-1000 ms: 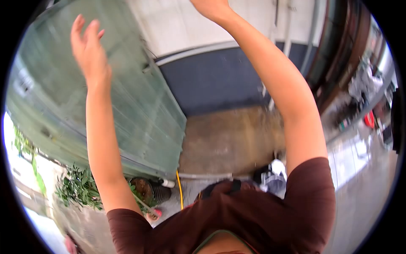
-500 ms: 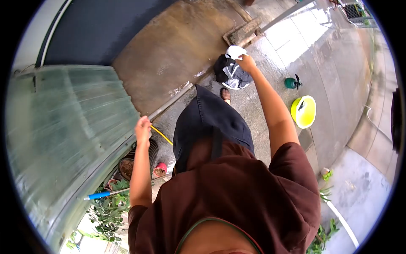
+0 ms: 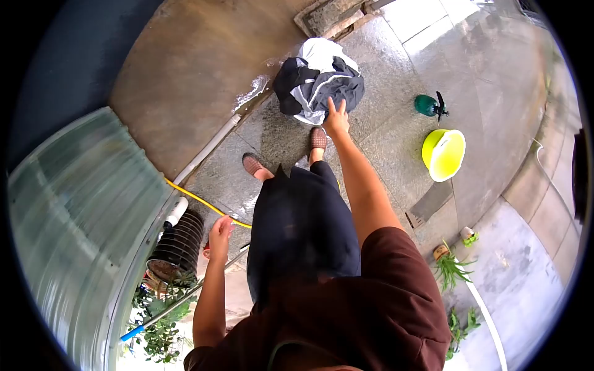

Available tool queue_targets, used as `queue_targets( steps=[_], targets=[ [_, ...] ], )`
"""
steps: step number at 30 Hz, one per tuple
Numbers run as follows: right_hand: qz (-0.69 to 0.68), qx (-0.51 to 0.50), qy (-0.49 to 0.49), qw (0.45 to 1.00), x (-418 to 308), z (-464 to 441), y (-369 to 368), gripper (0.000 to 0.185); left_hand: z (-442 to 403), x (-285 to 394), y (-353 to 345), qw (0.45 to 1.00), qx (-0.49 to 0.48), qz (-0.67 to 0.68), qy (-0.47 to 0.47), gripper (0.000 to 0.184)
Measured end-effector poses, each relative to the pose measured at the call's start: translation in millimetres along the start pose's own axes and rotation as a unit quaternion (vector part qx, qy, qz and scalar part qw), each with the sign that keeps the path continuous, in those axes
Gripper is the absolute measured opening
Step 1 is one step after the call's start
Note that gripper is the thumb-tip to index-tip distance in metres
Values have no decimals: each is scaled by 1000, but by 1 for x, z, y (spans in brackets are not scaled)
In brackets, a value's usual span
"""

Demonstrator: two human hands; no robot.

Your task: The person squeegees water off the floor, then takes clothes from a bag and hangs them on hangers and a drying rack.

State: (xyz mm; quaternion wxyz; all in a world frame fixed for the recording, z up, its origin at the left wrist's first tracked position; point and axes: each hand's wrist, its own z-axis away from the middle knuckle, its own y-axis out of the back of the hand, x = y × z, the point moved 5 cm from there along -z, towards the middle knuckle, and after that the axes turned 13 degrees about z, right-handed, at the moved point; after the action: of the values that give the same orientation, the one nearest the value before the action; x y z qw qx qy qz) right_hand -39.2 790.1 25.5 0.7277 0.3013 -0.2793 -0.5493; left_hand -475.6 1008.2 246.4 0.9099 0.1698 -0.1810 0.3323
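Note:
A heap of wet-looking clothes (image 3: 337, 86), black, grey and white, fills a white basin (image 3: 307, 119) on the paved ground in front of my feet. My right hand (image 3: 336, 119) is at the near edge of this heap with its fingers spread, and it grips nothing visible. Whether the fingertips touch the cloth I cannot tell. On the left, my left hand (image 3: 219, 236) hangs by my thigh, fingers loosely bent and seemingly holding nothing. A yellow hose (image 3: 201, 199) runs along the ground just beyond it.
A yellow-green basin (image 3: 445, 156) and a green spray bottle (image 3: 427, 106) stand to the right. Stacked black pots (image 3: 176, 247), a white bottle (image 3: 176, 212) and a blue-ended pole (image 3: 164, 313) are at left beside a corrugated panel (image 3: 80, 229). A stone block (image 3: 331, 17) lies ahead.
My right hand has let go of the white garment and come back to the heap's near edge. My left hand has dropped closer to my body. Both my feet now show.

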Motion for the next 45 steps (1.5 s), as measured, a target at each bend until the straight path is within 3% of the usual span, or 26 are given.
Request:
queue_targets(
  steps=[1, 3, 5, 7, 9, 11, 15, 19, 21, 23, 26, 29, 31, 33, 34, 35, 37, 38, 39, 42, 45],
  targets=[
    [12, -19, 4, 1000, -10, -9, 9, 87, -7, -12, -10, 1000, 0, -4, 5, 36],
    [90, 53, 38, 994, -21, -48, -10, 108, -20, -28, -35, 999, 4, 21, 30, 34],
    [112, 75, 89, 987, -37, -62, 4, 91, -24, -24, -65, 998, 7, 30, 55, 33],
    [143, 79, 140, 976, -46, -79, -2, 96, -37, -29, -88, 998, -6, 52, 46, 32],
    [138, 87, 149, 975, -44, -92, -15, 84, -54, -35, -105, 998, -19, 56, 36, 31],
    [57, 158, 163, 972, -38, -98, -21, 52, -70, -20, -126, 999, -30, 20, 30, 30],
    [-30, 156, 202, 966, -12, -83, -7, 49, -103, 9, -162, 998, -45, 38, -6, 31],
    [-185, 243, 257, 917, 34, -57, 2, 46, -140, 41, -205, 992, -77, 83, -48, 30],
    [-245, 198, 227, 922, 49, -41, 19, 43, -171, 52, -230, 994, -75, 81, -23, 30],
    [-253, 206, 227, 918, 58, -30, 35, 43, -217, 69, -256, 987, -78, 9, -141, 31],
    [-237, 199, 278, 909, 66, -26, 42, 42, -270, 119, -306, 959, 4, -77, -273, 32],
    [-201, 155, 328, 910, 69, -21, 40, 44, -286, 188, -369, 885, -2, -126, -449, 32],
    [-172, 157, 363, 902, 69, -19, 35, 47, -299, 200, -412, 895, -90, -138, -414, 35],
    [-166, 174, 390, 889, 69, -17, 33, 48, -317, 192, -451, 870, -111, -237, -418, 49],
    [-161, 176, 388, 890, 71, -17, 30, 48, -319, 183, -463, 851, -101, -307, -415, 66],
    [-156, 177, 384, 893, 73, -16, 27, 48, -325, 167, -471, 864, -111, -359, -335, 69],
    [-151, 186, 371, 897, 75, -15, 25, 52, -325, 157, -476, 835, -90, -464, -282, 56],
    [-153, 180, 364, 901, 76, -16, 24, 54, -335, 140, -479, 791, -120, -522, -296, 37],
    [-156, 171, 356, 905, 77, -15, 22, 55, -328, 140, -476, 790, -105, -503, -335, 25],
    [-159, 160, 335, 915, 80, -18, 12, 60, -316, 146, -460, 857, -106, -348, -365, 25],
    [-206, 159, 283, 923, 77, -23, 2, 71, -298, 146, -442, 916, -147, -182, -325, 29]
  ],
)
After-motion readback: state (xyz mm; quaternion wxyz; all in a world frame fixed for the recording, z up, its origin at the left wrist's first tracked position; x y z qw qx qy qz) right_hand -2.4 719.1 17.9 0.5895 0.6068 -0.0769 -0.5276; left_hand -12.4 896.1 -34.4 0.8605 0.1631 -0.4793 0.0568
